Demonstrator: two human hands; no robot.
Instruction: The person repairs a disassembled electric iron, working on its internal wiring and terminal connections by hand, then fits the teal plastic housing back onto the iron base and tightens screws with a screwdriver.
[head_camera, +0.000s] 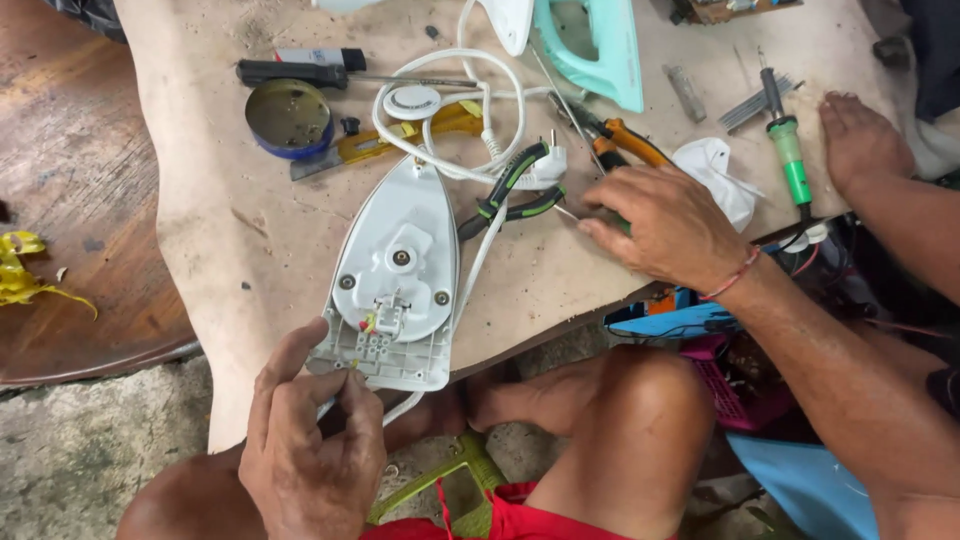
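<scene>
A white iron body (400, 270) lies opened, underside up, at the table's front edge, its point facing away. My left hand (310, 440) pinches a small yellowish wire end (355, 366) at the terminal block on the iron's rear. My right hand (665, 225) lies curled over a thin tool with a green handle, whose metal tip (566, 212) sticks out to the left. Green-and-black pliers (515, 192) lie between the iron and my right hand.
On the wooden table (230, 230) lie a white cord (450, 110), a blue round tin (290, 118), a yellow knife (400, 135), orange-handled cutters (628, 142), a green soldering iron (790, 165), a white cloth (720, 175) and a mint iron housing (590, 45). Another person's hand (860, 140) rests far right.
</scene>
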